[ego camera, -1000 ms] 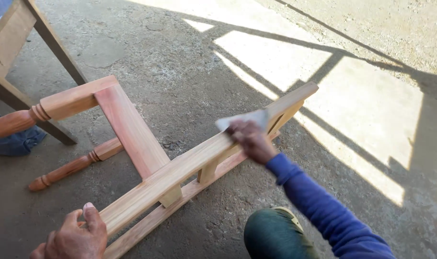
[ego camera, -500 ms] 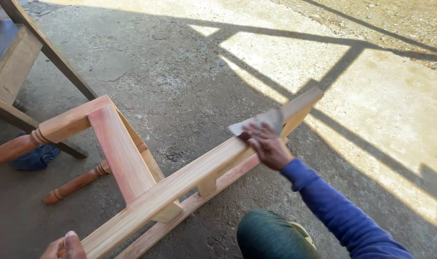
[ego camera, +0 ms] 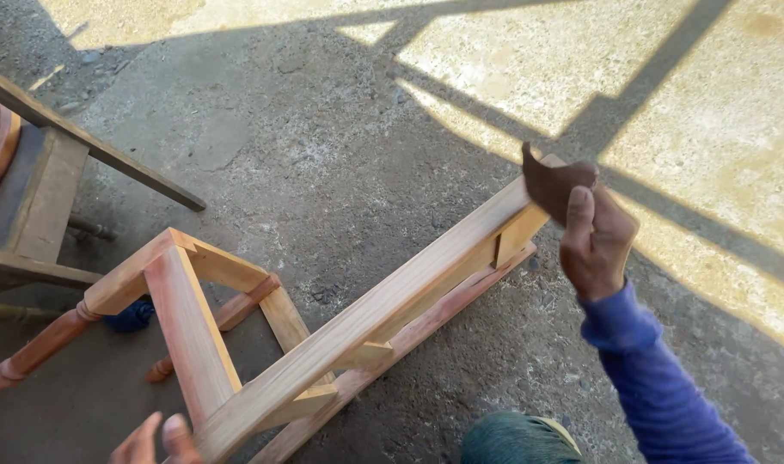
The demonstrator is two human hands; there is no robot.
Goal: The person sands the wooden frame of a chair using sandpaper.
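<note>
Left hand (ego camera: pixel 156 436) sat at bottom edge, grip spread, fingers loose by near end of the wooden frame (ego camera: pixel 340 339), which lay on its side on the concrete floor (ego camera: pixel 340 129). Farther out, right hand (ego camera: pixel 594 245) pinched a sandpaper piece (ego camera: pixel 551 182) w/ thumb, at frame's far end.

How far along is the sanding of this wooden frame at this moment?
Done: the frame is assembled, and its long top rail looks pale and smooth. In hand: the right hand has a grip on a folded sheet of sandpaper at the rail's far end; the left hand is at the near end. Left: cannot tell how much is unsanded; the reddish turned leg looks darker.
</note>
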